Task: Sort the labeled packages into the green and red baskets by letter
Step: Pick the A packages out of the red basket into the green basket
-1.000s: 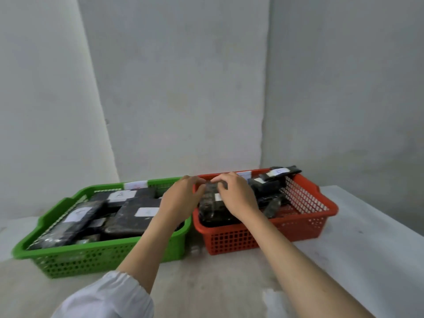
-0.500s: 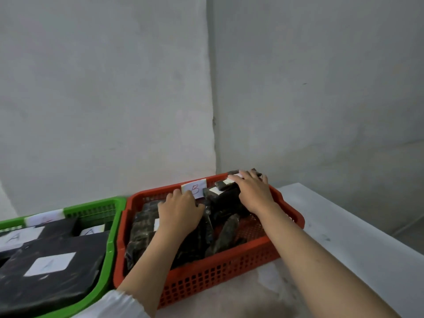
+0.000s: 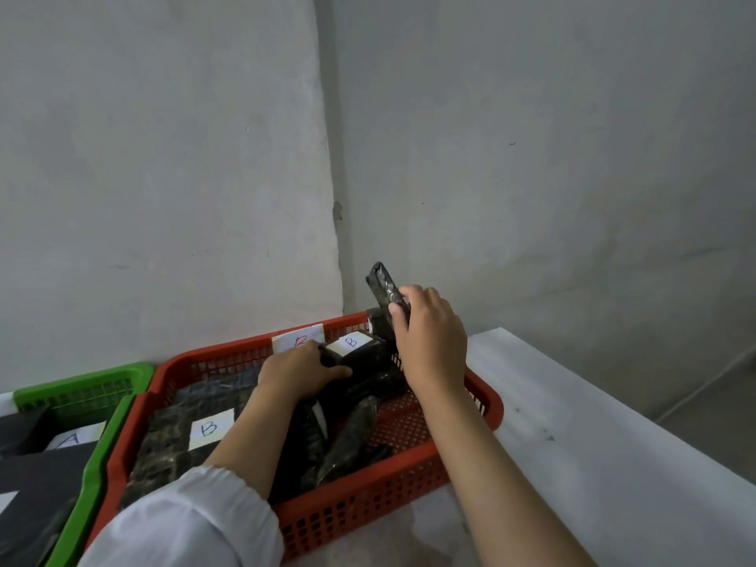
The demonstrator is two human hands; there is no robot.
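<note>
The red basket point(image 3: 462, 464) sits in the middle of the view, holding several black wrapped packages with white B labels. My right hand point(image 3: 429, 341) grips a slim black package point(image 3: 382, 286) and stands it upright above the basket's far right corner. My left hand point(image 3: 300, 372) rests inside the basket, fingers closed on a black package labelled B point(image 3: 360, 349). Another B package point(image 3: 184, 435) lies flat at the basket's left. The green basket point(image 3: 94, 464) at the far left holds black packages with an A label point(image 3: 69, 440).
Both baskets stand on a white table point(image 3: 593, 464) pushed into a corner of grey walls. The table's right edge runs diagonally down to the right, with floor beyond it. A white B tag point(image 3: 296, 339) is fixed to the red basket's far rim.
My view swung right from both baskets to the red one. My right hand lifted the slim package up on end; my left hand slid further back onto the B package.
</note>
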